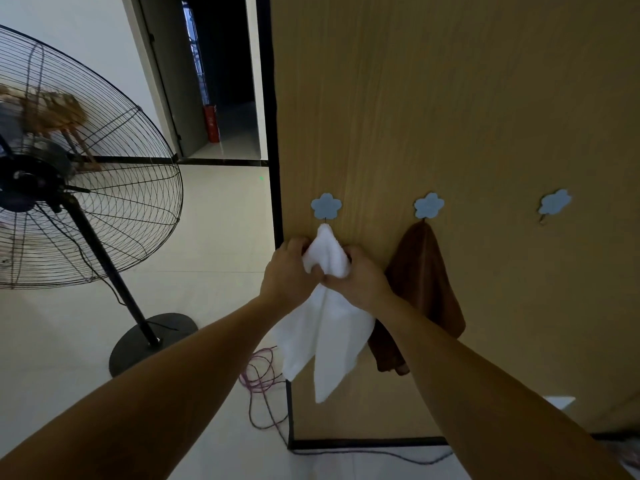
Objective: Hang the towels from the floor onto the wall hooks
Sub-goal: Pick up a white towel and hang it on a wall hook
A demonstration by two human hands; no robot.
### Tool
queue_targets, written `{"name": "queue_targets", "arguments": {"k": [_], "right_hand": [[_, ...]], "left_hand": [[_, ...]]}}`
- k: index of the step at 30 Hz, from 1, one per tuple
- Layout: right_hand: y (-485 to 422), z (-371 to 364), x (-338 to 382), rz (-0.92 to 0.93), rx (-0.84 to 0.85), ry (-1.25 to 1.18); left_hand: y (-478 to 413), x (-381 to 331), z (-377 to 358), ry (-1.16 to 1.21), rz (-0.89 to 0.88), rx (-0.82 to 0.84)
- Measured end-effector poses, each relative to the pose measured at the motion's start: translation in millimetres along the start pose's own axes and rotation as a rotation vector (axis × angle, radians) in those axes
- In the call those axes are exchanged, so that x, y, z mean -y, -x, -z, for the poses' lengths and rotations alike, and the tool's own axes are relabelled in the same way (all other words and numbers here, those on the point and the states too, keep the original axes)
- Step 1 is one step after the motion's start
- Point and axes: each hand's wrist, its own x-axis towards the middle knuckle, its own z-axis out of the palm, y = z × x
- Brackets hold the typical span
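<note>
A white towel hangs against the wooden wall panel, its top corner at the left blue flower hook. My left hand grips the towel's left side just below the hook. My right hand grips its right side, thumbs meeting in front. A brown towel hangs from the middle flower hook. The right flower hook is bare.
A large black pedestal fan stands on the pale tiled floor at the left, its round base near the panel. Purple and black cables lie by the panel's lower edge. An open doorway with a red extinguisher is behind.
</note>
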Motion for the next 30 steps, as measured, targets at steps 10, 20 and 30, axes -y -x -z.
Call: {"name": "queue_targets", "arguments": {"k": [10, 20, 30], "right_hand": [[4, 4, 17, -0.006, -0.01, -0.069], [18, 26, 22, -0.001, 0.051, 0.062], [45, 31, 34, -0.04, -0.106, 0.184]], "left_hand": [[-1, -13, 20, -0.042, -0.026, 0.058], [16, -20, 31, -0.178, 0.064, 0.149], [26, -28, 36, -0.169, -0.018, 0.066]]}}
